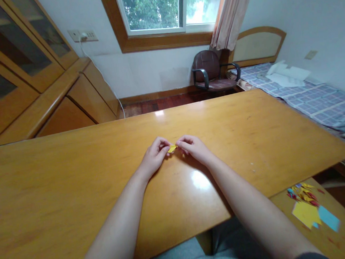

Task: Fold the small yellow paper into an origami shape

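Pinching 1 small yellow paper piece (172, 148), 2 hands (157, 154), wooden table (59, 187).

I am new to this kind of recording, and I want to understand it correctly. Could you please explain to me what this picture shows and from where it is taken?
There is no machine here, only a person's bare left hand and right hand. The single picture comes from a camera worn on the head, looking forward and down, so you see roughly what the person sees. Over the wooden table, both hands hold a small yellow piece between them. It looks like paper; its exact shape is too small to tell. On a lower surface at the right lie a yellow sheet, a light blue sheet and a pile of small colourful pieces. Beyond the table stands a chair.
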### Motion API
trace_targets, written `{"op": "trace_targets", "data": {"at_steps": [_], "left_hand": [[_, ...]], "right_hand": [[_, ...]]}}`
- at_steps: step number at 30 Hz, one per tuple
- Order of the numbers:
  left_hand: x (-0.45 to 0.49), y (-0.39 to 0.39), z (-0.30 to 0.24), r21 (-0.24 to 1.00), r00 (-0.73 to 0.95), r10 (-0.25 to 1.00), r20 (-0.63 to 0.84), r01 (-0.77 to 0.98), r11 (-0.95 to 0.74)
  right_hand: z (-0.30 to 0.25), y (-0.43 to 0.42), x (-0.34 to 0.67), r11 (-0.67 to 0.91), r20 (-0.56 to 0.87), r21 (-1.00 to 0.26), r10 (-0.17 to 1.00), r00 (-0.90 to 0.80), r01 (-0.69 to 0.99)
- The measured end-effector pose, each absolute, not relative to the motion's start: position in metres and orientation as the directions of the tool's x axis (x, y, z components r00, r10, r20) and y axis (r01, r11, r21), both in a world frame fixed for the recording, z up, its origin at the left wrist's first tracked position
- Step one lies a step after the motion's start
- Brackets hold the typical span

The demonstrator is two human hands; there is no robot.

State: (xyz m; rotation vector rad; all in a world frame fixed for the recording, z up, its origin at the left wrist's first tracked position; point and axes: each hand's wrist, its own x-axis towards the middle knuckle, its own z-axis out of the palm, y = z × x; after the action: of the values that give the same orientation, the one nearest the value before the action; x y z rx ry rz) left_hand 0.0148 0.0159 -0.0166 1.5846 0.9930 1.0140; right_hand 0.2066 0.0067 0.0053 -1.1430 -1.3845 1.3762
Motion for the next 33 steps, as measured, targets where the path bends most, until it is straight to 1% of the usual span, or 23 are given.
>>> {"op": "trace_targets", "data": {"at_steps": [3,6,8,10,12,15,17,24,33], "left_hand": [[0.015,0.015,-0.016,0.964,0.32,0.936,0.147,0.164,-0.208],[0.016,0.014,-0.014,0.963,0.331,0.931,0.151,0.165,-0.214],[0.016,0.013,-0.01,0.948,0.339,0.92,0.198,0.174,-0.268],[0.017,0.012,-0.006,0.893,0.346,0.89,0.296,0.232,-0.387],[0.017,0.012,-0.001,0.805,0.362,0.85,0.381,0.322,-0.498],[0.018,0.012,0.003,0.699,0.381,0.798,0.467,0.393,-0.597],[0.018,0.012,0.004,0.679,0.374,0.794,0.48,0.415,-0.606],[0.018,0.012,0.002,0.691,0.387,0.806,0.448,0.422,-0.587],[0.02,0.012,0.003,0.692,0.372,0.811,0.452,0.428,-0.582]], "right_hand": [[0.007,0.006,0.206,-0.034,-0.05,-0.997,0.974,-0.219,0.076],[0.006,0.005,0.206,-0.032,-0.049,-0.996,0.978,-0.204,0.083],[0.004,0.006,0.206,-0.032,-0.045,-0.997,0.982,-0.186,0.071],[0.003,0.006,0.206,-0.03,-0.038,-0.998,0.984,-0.172,0.052],[0.003,0.007,0.206,-0.041,-0.043,-0.999,0.984,-0.17,0.017],[0.006,0.007,0.206,-0.094,-0.083,-0.994,0.979,-0.185,-0.051],[0.007,0.007,0.206,-0.125,-0.107,-0.988,0.976,-0.19,-0.086],[0.006,0.008,0.207,-0.15,-0.122,-0.979,0.973,-0.195,-0.137],[0.006,0.009,0.206,-0.161,-0.131,-0.977,0.97,-0.207,-0.138]]}}
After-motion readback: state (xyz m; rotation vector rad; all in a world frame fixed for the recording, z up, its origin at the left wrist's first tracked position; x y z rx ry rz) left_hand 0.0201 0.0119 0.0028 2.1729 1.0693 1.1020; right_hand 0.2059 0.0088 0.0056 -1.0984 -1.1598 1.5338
